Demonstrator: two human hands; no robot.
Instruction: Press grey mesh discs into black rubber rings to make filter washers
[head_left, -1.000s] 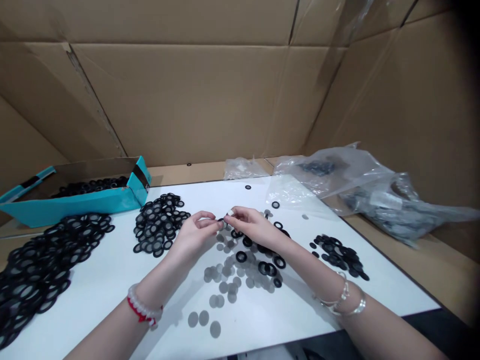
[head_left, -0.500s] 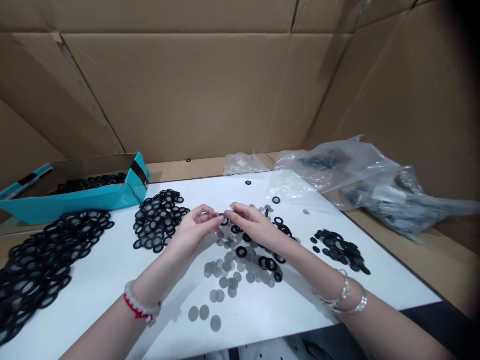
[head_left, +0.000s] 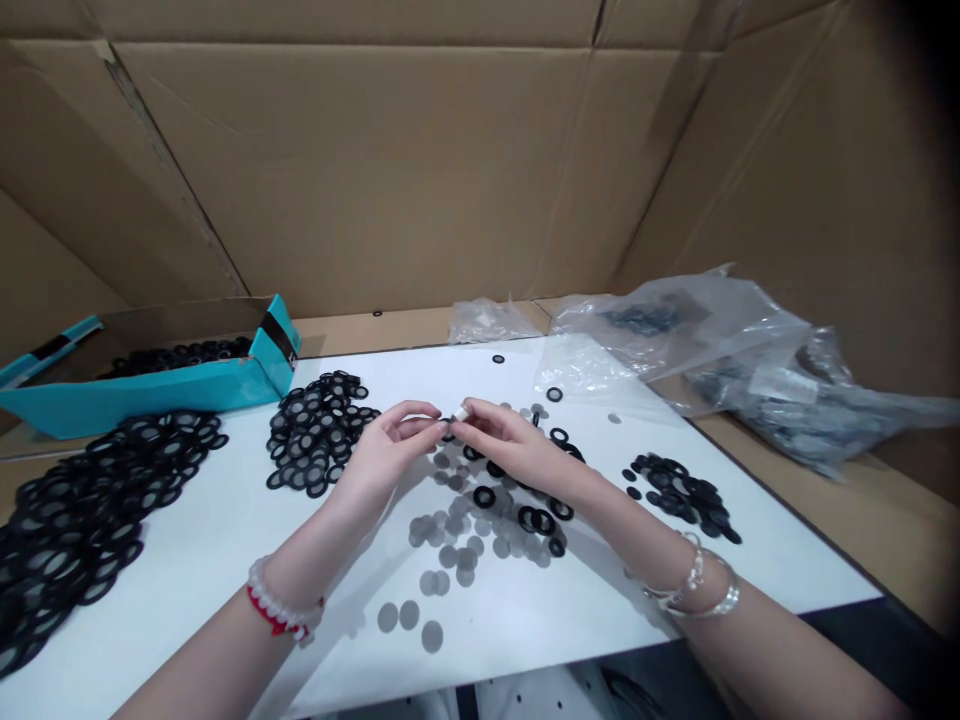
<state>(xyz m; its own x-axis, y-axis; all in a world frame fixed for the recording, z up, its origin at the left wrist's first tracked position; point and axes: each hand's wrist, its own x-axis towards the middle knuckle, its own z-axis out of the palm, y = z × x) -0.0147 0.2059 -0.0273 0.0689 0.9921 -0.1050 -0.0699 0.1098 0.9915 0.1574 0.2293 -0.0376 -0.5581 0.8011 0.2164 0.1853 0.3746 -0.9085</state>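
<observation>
White table (head_left: 217,560) lies under both hands; box (head_left: 150,402) sits beyond and left of the left hand. Left hand (head_left: 382,450) and right hand (head_left: 510,440) nearly meet, fingertips of both closed on one ring (head_left: 448,427) between them. Discs (head_left: 432,636) lie loose on the hands' near side. Risk: uneven pinch could flip the ring out; a low right-hand sweep might scatter discs.

Your forearms (head_left: 210,650) are bare. Above your left hand (head_left: 379,450) you wear a strand of rounded, milky beads (head_left: 277,602) beside a bright red cord (head_left: 262,613); above your right hand (head_left: 510,442), a slim silvery bracelet (head_left: 697,572) with small ornaments and a shiny bangle (head_left: 726,602).
</observation>
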